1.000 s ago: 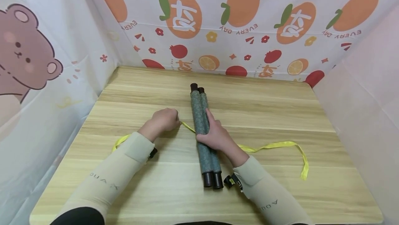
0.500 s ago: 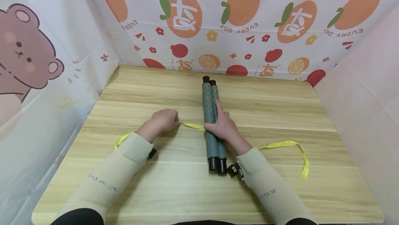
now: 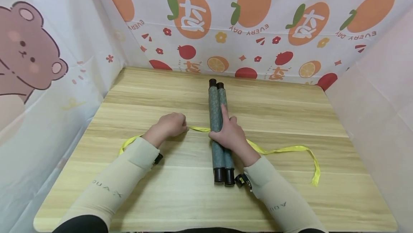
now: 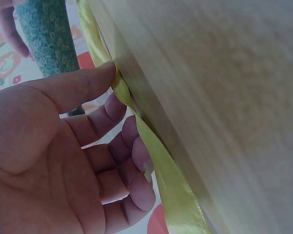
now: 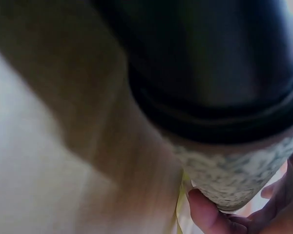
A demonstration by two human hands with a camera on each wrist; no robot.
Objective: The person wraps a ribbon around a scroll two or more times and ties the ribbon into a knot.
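Scroll (image 3: 215,114) had shifted to the right & slightly away from me vs. 1 s earlier; my L hand (image 3: 169,124) sat approx. where it had been.

Head cam: scroll lay near the middle of the table (image 3: 174,197), long axis running away from me, its two rolls side by side. My R hand (image 3: 229,132) grasped it abt. mid-length, thumb over the left roll, index stretched along the right one. Yellow ribbon (image 3: 292,149) ran from L hand to the scroll & showed again on its right, past R hand; how it passed the rolls I couldn't see.

L wrist cam: ribbon pinched btwn my thumb & index, other fingers loosely bent. Satiny, twisted at the pinch; I judged it v. light, limp, prob. slippery, so a firm fingertip pinch suited.

R wrist cam: dark end cap (image 5: 210,58) took up the top, blurry; my fingers showed at the patterned roll, ribbon just beside. Est.: scroll light for its length, stiff lengthwise, covering might crease if squeezed hard. Caps looked smooth, poss. slick. Best hold: mid-length, both rolls tog., gentle pressure; gripping only one risked the pair sliding apart.
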